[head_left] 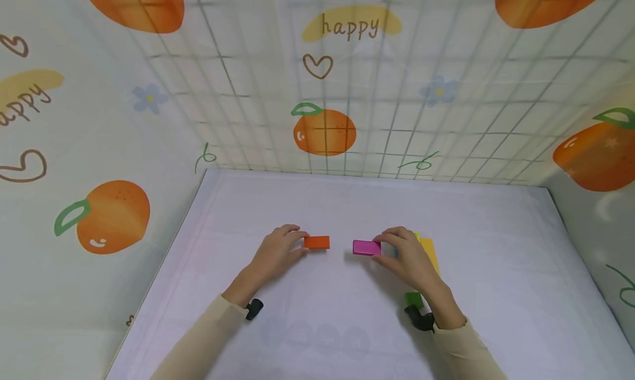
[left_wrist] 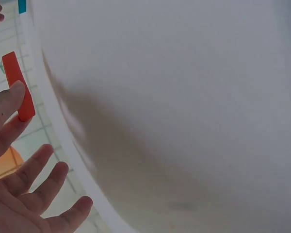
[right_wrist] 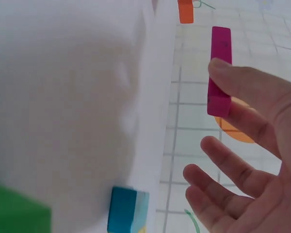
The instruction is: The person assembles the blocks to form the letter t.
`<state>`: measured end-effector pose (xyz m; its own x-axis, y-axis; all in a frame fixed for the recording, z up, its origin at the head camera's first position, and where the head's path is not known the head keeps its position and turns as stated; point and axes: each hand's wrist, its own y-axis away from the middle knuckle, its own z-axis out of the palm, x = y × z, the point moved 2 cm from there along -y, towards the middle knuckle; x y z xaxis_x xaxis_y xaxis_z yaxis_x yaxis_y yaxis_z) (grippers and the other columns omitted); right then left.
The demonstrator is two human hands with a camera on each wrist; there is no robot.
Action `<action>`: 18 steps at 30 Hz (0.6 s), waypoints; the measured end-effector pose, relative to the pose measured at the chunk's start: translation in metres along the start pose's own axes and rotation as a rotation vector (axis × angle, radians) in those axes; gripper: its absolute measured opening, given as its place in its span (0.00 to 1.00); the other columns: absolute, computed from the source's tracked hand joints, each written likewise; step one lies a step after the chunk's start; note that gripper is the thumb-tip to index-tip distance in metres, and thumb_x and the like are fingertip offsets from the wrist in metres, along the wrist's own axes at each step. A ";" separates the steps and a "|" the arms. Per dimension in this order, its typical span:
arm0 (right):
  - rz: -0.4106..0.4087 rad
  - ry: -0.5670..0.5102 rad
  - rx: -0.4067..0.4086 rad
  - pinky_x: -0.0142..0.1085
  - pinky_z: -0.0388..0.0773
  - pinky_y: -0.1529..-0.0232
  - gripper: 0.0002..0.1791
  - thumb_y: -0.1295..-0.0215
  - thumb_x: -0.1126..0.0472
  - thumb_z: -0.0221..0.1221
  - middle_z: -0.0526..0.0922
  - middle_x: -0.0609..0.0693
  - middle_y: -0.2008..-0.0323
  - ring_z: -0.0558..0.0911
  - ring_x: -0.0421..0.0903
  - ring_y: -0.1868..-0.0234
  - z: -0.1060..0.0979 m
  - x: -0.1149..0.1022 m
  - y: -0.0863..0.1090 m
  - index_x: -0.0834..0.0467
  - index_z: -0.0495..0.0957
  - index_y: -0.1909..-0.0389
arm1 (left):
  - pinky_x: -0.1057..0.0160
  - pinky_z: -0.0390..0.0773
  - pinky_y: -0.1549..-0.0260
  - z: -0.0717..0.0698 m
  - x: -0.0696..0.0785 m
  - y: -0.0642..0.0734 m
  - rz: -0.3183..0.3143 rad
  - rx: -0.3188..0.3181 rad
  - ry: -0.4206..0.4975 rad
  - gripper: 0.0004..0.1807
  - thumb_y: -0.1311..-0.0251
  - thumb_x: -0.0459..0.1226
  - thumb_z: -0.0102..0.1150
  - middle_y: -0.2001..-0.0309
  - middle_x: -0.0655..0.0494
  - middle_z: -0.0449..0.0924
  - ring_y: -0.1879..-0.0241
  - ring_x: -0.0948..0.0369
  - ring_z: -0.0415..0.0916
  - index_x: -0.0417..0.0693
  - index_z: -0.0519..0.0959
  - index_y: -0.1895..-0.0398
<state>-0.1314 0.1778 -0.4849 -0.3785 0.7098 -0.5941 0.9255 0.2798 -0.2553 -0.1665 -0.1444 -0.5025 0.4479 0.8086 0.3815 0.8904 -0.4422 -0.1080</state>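
An orange-red rectangular block is pinched at its left end between the thumb and index finger of my left hand. The left wrist view shows that block held with the other fingers spread apart. My right hand pinches a magenta rectangular block by its right end, and the right wrist view shows thumb and index finger on this block. The two blocks face each other with a gap between them. Both appear to be held above the table.
Behind the right hand, yellow blocks lie on the white table, partly covered. A green block is beside the right wrist. In the right wrist view a blue block stands on the table. A patterned cloth wall rises behind.
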 end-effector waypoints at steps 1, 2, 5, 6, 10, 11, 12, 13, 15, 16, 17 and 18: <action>0.013 -0.005 -0.009 0.49 0.77 0.48 0.19 0.47 0.57 0.76 0.78 0.53 0.52 0.76 0.53 0.48 0.002 -0.001 -0.002 0.55 0.86 0.55 | 0.47 0.73 0.43 0.001 -0.003 0.000 0.000 -0.007 0.002 0.21 0.38 0.45 0.70 0.40 0.48 0.77 0.41 0.49 0.73 0.53 0.82 0.43; 0.022 -0.011 -0.019 0.49 0.77 0.48 0.19 0.47 0.57 0.76 0.78 0.53 0.52 0.76 0.53 0.48 0.004 -0.002 -0.003 0.55 0.86 0.54 | 0.47 0.73 0.42 0.002 -0.005 0.000 0.001 -0.014 0.005 0.21 0.38 0.45 0.69 0.40 0.48 0.76 0.40 0.49 0.73 0.53 0.82 0.43; 0.045 -0.027 -0.039 0.49 0.77 0.47 0.18 0.46 0.58 0.76 0.78 0.53 0.52 0.77 0.53 0.49 0.009 -0.003 -0.008 0.55 0.85 0.54 | 0.47 0.72 0.41 0.003 -0.010 -0.001 0.007 -0.030 0.005 0.21 0.38 0.47 0.69 0.39 0.48 0.76 0.39 0.50 0.72 0.54 0.82 0.42; 0.048 -0.032 -0.044 0.49 0.77 0.47 0.18 0.46 0.58 0.75 0.78 0.53 0.52 0.77 0.53 0.49 0.010 -0.003 -0.009 0.55 0.85 0.54 | 0.48 0.72 0.41 0.003 -0.011 -0.002 0.007 -0.037 0.001 0.22 0.38 0.47 0.68 0.39 0.48 0.76 0.39 0.50 0.72 0.54 0.81 0.42; 0.094 -0.045 -0.071 0.49 0.77 0.46 0.19 0.45 0.57 0.75 0.78 0.53 0.51 0.76 0.52 0.48 0.017 -0.003 -0.013 0.55 0.85 0.52 | 0.49 0.72 0.41 0.003 -0.013 -0.002 0.007 -0.052 -0.007 0.22 0.37 0.47 0.68 0.39 0.48 0.76 0.40 0.50 0.72 0.53 0.81 0.41; 0.107 -0.048 -0.076 0.49 0.77 0.46 0.19 0.44 0.57 0.74 0.78 0.53 0.51 0.76 0.52 0.48 0.018 -0.003 -0.014 0.54 0.85 0.52 | 0.49 0.72 0.41 0.002 -0.013 -0.002 0.008 -0.053 -0.009 0.22 0.37 0.47 0.68 0.40 0.48 0.76 0.40 0.50 0.73 0.53 0.81 0.41; 0.119 -0.049 -0.080 0.49 0.77 0.46 0.19 0.44 0.57 0.74 0.78 0.52 0.51 0.76 0.52 0.48 0.020 -0.003 -0.015 0.54 0.85 0.52 | 0.49 0.72 0.41 0.002 -0.014 -0.002 0.007 -0.055 -0.014 0.22 0.37 0.47 0.68 0.40 0.48 0.76 0.40 0.50 0.73 0.53 0.82 0.41; 0.132 -0.053 -0.083 0.49 0.77 0.46 0.19 0.44 0.56 0.74 0.78 0.52 0.50 0.76 0.52 0.47 0.021 -0.004 -0.016 0.54 0.85 0.52 | 0.49 0.72 0.41 0.002 -0.014 -0.002 0.008 -0.054 -0.013 0.22 0.37 0.47 0.68 0.40 0.48 0.76 0.40 0.50 0.73 0.53 0.82 0.42; 0.147 -0.055 -0.090 0.49 0.77 0.46 0.19 0.44 0.56 0.74 0.78 0.52 0.50 0.76 0.52 0.47 0.024 -0.004 -0.017 0.53 0.85 0.51 | 0.49 0.72 0.41 0.003 -0.014 -0.003 0.007 -0.058 -0.018 0.22 0.37 0.47 0.68 0.40 0.48 0.76 0.41 0.50 0.73 0.53 0.82 0.42; 0.151 -0.057 -0.092 0.49 0.76 0.45 0.19 0.44 0.56 0.74 0.78 0.52 0.50 0.76 0.52 0.47 0.025 -0.004 -0.018 0.53 0.85 0.51 | 0.49 0.72 0.41 0.003 -0.014 -0.003 0.005 -0.062 -0.024 0.22 0.37 0.47 0.68 0.40 0.48 0.76 0.41 0.50 0.73 0.54 0.82 0.42; 0.153 -0.059 -0.093 0.48 0.76 0.45 0.19 0.44 0.55 0.74 0.78 0.53 0.50 0.76 0.52 0.47 0.026 -0.004 -0.019 0.53 0.85 0.51 | 0.49 0.73 0.41 0.003 -0.014 -0.003 0.003 -0.067 -0.028 0.22 0.37 0.47 0.68 0.40 0.48 0.76 0.41 0.50 0.73 0.54 0.82 0.42; 0.155 -0.062 -0.094 0.48 0.76 0.45 0.19 0.44 0.55 0.74 0.78 0.53 0.50 0.76 0.52 0.47 0.027 -0.004 -0.020 0.53 0.85 0.51 | 0.49 0.73 0.42 0.004 -0.014 -0.004 0.000 -0.071 -0.036 0.21 0.37 0.47 0.68 0.40 0.48 0.76 0.41 0.50 0.73 0.55 0.82 0.41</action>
<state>-0.1485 0.1519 -0.4975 -0.2285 0.7087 -0.6675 0.9691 0.2310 -0.0864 -0.1760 -0.1526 -0.5112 0.4513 0.8216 0.3483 0.8831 -0.4672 -0.0423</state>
